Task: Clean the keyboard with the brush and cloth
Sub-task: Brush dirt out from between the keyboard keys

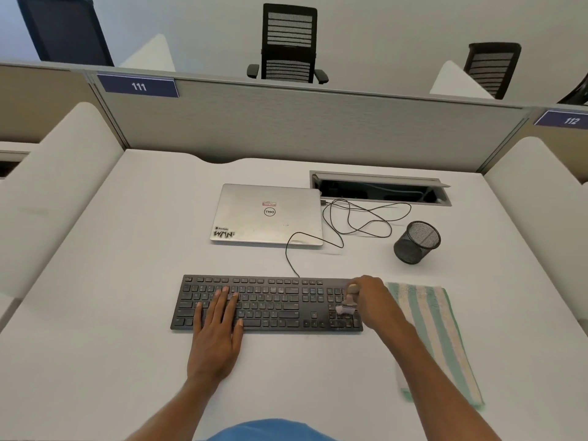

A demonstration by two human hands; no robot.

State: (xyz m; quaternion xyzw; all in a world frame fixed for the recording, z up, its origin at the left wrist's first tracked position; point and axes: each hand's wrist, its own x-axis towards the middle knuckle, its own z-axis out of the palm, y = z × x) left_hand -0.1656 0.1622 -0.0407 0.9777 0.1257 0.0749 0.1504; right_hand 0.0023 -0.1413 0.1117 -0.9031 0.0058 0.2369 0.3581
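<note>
Lower centre of frame: keyboard point(267, 303) on desk point(127, 313). My left hand point(219, 326) lies flat, fingers spread, on its left keys. My right hand point(369, 297) grips brush point(346, 305), bristles on number pad. Striped cloth point(436, 332) just right of keyboard.

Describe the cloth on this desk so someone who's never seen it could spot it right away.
Start at the black keyboard in the middle of the white desk. Just past its right end, beside the right hand holding the brush, lies the folded cloth, flat on the desk. It is the only soft, striped thing there, with green and pale bands.
</note>
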